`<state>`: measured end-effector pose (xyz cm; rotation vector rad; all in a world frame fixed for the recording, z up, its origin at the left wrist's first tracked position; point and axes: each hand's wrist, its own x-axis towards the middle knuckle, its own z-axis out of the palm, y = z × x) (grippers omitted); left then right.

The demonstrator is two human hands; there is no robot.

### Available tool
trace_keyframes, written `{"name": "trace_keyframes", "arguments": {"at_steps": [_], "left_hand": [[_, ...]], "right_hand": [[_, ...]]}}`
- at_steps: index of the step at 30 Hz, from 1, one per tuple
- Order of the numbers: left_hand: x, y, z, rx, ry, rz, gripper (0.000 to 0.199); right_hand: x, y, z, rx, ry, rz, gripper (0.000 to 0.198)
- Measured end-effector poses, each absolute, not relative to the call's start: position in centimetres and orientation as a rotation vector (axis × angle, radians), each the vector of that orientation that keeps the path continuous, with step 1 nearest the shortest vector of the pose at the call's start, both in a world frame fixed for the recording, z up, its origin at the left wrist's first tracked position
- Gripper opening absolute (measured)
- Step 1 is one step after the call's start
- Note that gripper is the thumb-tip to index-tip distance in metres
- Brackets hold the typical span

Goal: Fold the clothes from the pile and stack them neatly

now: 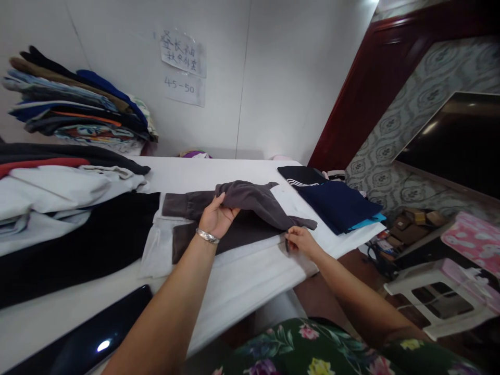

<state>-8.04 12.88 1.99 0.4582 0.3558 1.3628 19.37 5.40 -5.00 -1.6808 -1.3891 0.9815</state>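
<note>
A dark grey-brown long-sleeved garment (253, 200) lies partly folded over a white cloth (250, 265) on the table. My left hand (219, 216), with a silver bracelet (208, 236) at the wrist, grips the garment's upper layer between thumb and fingers and holds it raised. Further right, my right hand (300, 240) is closed in a pinch at the garment's near right edge, with a small dark bit of fabric showing under the fingertips. A sleeve of the garment stretches left, past my left hand. Its right end rests near a white patch of cloth.
Folded dark blue clothes (332, 203) are stacked at the table's right end. To the left lie black trousers-like cloth (117, 239), white garments (58, 187) and a tall pile of clothes (86, 109). A black glossy device (94, 333) sits at the front left. A white stool (441, 297) stands right.
</note>
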Motion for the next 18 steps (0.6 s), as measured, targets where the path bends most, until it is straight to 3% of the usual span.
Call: {"name": "trace_keyframes", "arguments": {"at_steps": [2, 5, 8, 18], "left_hand": [[-7.8, 12.7, 2.2, 0.475, 0.324, 1.361, 0.016], [-7.8, 12.5, 2.3, 0.472, 0.277, 1.359, 0.018], [-7.9, 12.4, 2.3, 0.456, 0.277, 1.357, 0.015], [-8.6, 13.1, 1.8, 0.460, 0.366, 1.407, 0.012]], "right_hand": [[17.8, 6.0, -5.3, -1.387, -1.027, 1.333, 0.016], [15.4, 7.4, -5.7, -1.152, -0.715, 1.568, 0.011], [13.4, 9.1, -5.8, -1.001, -0.494, 1.624, 0.005], [12.2, 8.9, -5.5, -0.745, -0.398, 1.676, 0.013]]}}
